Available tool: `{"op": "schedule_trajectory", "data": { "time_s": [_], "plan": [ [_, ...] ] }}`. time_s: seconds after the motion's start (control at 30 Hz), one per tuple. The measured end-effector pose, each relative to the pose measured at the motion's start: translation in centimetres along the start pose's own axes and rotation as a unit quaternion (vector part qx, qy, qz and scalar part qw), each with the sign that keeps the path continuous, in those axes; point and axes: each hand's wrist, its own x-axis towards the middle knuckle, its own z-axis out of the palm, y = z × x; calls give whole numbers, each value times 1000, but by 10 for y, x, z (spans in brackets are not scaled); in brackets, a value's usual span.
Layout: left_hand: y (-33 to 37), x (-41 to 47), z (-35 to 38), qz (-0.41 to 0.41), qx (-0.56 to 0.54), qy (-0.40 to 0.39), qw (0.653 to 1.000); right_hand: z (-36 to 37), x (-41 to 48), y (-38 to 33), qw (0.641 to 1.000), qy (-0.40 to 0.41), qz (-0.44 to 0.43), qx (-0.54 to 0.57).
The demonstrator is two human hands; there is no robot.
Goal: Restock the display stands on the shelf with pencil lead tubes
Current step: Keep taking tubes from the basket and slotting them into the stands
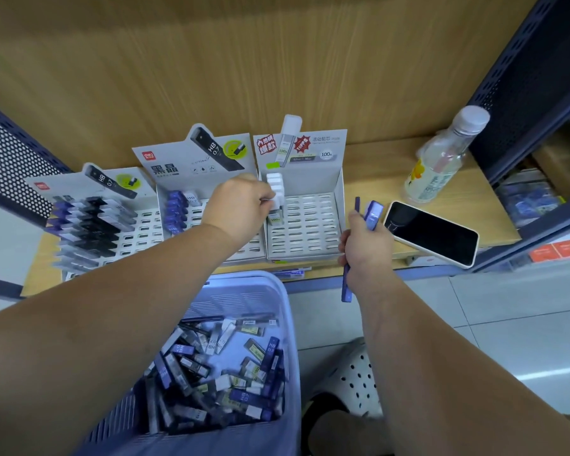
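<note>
Loose tubes [211, 363] fill the basket [290, 324] below the shelf [369, 179]. My left hand [241, 205] pinches a white-capped tube [274, 218] in the left column of the white stand [310, 225]. My right hand [366, 248] grips purple tubes [374, 213], just beside the phone [431, 232].

Both bare forearms reach forward from the lower corners. The left hand [241, 205] is extended farther, knuckles up, fingers curled, pinching a white-capped tube [273, 204]. The right hand [366, 250] sits nearer, its back toward the camera, fist wrapped round purple tubes [373, 214].
</note>
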Motion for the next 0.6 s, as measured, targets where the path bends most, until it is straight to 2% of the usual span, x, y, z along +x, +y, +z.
{"op": "schedule_trajectory", "data": {
  "time_s": [0.1,0.2,0.37,0.5,0.6],
  "plan": [
    [2,0,-1,33,24,6,999,4,-9,-13,997,1,-53,49],
    [-1,0,-1,55,36,7,998,10,-17,-26,993,-63,-60,84],
    [-3,1,6,67,58,-28,996,15,-23,-22,976,-200,13,88],
    [-2,-4,9,71,65,-31,995,14,-26,-14,964,-258,52,35],
    [2,-11,2,23,9,-28,999,16,-28,-17,952,-300,61,11]
  ]
}}
